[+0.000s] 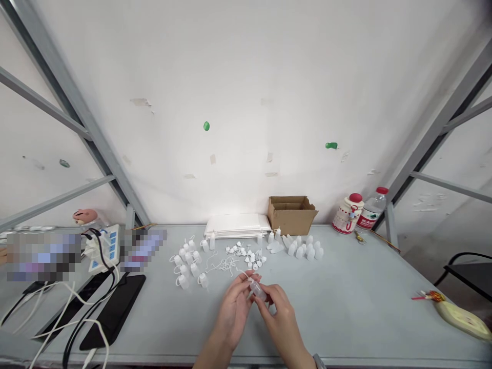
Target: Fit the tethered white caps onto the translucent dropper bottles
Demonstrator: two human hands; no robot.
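Observation:
Between my two hands is a small translucent squeeze bottle [258,290], tilted, with a thin white strap near its neck. My left hand [237,302] has its fingers closed around the bottle's upper end. With thumb and fingers, my right hand [280,307] pinches the bottle's lower part. Just beyond my hands lie a pile of small white caps [253,258] and several loose white straps [226,264]. To the left stand several bottles fitted with looped straps [185,261]. Several plain translucent bottles [305,248] are grouped to the right.
Against the wall are a stack of white sheets or bags [237,225] and an open cardboard box [292,215]. A red-lidded flask [347,214] and a water bottle [372,210] stand back right. On the left are a power strip [109,248], cables and a black phone-like slab [117,307].

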